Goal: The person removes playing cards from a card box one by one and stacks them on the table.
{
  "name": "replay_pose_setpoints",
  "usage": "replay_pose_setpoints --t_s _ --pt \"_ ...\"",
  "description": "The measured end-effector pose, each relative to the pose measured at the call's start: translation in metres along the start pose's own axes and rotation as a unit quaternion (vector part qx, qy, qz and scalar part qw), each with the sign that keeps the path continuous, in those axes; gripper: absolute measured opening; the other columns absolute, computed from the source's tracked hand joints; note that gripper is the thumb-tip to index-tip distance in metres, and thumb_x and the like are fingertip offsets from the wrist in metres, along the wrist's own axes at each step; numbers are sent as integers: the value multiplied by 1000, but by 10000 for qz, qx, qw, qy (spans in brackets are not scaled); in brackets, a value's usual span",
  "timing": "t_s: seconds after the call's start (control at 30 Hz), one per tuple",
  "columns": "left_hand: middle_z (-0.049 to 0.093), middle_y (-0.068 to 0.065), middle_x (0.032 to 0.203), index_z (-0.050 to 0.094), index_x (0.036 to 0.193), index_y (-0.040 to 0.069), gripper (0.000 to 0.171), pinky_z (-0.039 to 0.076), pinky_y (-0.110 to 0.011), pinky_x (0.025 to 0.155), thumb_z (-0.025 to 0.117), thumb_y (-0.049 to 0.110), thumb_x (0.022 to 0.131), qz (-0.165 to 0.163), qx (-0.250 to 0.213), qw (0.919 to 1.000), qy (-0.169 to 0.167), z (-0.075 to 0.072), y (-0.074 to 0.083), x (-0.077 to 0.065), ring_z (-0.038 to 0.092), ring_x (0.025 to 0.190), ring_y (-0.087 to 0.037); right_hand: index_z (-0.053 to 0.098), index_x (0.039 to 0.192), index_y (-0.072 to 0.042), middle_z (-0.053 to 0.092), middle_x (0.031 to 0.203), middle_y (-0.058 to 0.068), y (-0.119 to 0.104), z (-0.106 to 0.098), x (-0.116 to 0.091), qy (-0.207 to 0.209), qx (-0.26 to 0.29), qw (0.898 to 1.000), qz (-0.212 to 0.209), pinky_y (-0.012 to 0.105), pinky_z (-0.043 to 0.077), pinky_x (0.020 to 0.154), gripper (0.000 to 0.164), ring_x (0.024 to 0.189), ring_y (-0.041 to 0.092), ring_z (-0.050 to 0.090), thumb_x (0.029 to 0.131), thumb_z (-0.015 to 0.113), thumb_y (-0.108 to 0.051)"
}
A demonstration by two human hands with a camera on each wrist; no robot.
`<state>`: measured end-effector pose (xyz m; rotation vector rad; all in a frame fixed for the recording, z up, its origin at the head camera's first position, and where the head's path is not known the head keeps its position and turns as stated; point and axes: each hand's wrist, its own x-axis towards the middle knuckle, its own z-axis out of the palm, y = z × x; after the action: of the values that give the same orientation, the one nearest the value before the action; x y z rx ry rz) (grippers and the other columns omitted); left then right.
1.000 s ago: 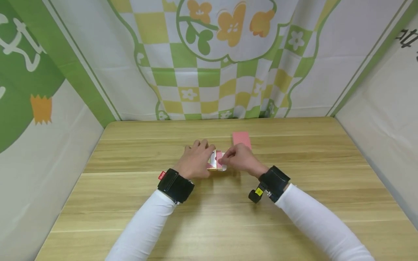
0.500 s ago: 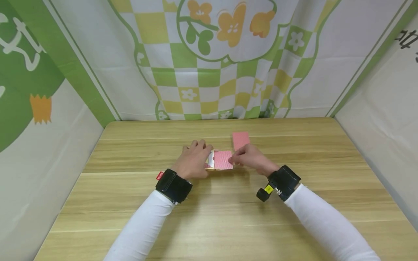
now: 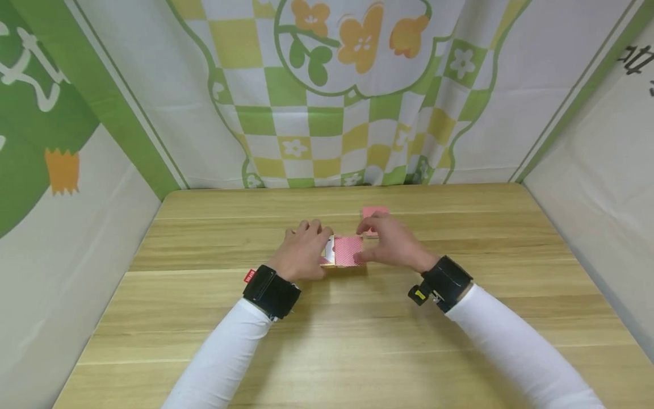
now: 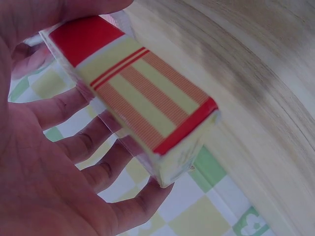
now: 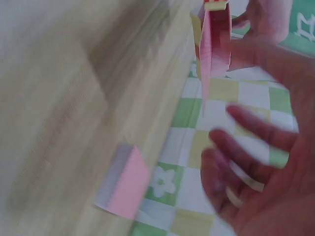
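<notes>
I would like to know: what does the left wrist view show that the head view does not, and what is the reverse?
Only the left wrist view: the red, orange and cream striped long side of the rectangular paper box, and the palm side of the left hand.

Only the head view: the pink rectangular stack lying on the table, the black wristbands and the white sleeves.

Both: the box gripped by the left hand, the pale wooden table and the green, yellow and white checkered cloth.

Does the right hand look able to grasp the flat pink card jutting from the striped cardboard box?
Probably yes: the right hand is open at the free end of the card, with nothing apparently between; the left hand holds the box.
</notes>
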<state>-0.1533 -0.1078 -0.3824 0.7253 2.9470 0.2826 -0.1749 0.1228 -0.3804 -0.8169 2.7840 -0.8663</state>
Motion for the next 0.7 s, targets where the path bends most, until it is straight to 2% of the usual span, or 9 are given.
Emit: replay_pose_setpoints --t_s 0.1,0.17,0.33,0.53,0.7 --pt "54 -11 122 58 135 8 73 43 -61 96 87 16 68 -21 25 10000 -10 1 0 1 49 117 -34 72 107 -7 64 114 7 -6 -2 6 -311 -495 9961 -661 42 50 91 47 111 30 59 71 93 -29" --pt "54 -11 122 58 135 8 73 43 -61 96 87 16 68 -11 37 10000 -14 1 0 1 49 118 -34 72 104 -8 64 113 5 -9 -1 10 -556 -589 9930 -864 40 49 92 42 111 26 57 71 93 -26" --pt "54 -11 121 57 135 8 73 43 -61 95 86 17 68 24 63 10000 -31 3 1 1 48 118 -34 73 101 -9 65 113 3 -12 3 16 -866 -749 9890 -934 34 49 87 37 107 20 59 71 91 -22" --pt "54 -11 121 58 134 8 73 44 -60 94 86 16 67 27 78 10000 -21 2 1 0 49 117 -34 74 103 -9 65 112 4 -14 2 16 -885 -899 9880 -892 35 49 86 39 104 21 60 71 92 -22" --pt "54 -11 121 58 134 8 73 43 -61 95 87 15 67 15 48 10000 -26 0 0 0 48 118 -34 74 107 -7 65 110 5 -12 -1 13 -887 -1058 9850 -1032 37 49 89 43 104 22 60 71 92 -21"
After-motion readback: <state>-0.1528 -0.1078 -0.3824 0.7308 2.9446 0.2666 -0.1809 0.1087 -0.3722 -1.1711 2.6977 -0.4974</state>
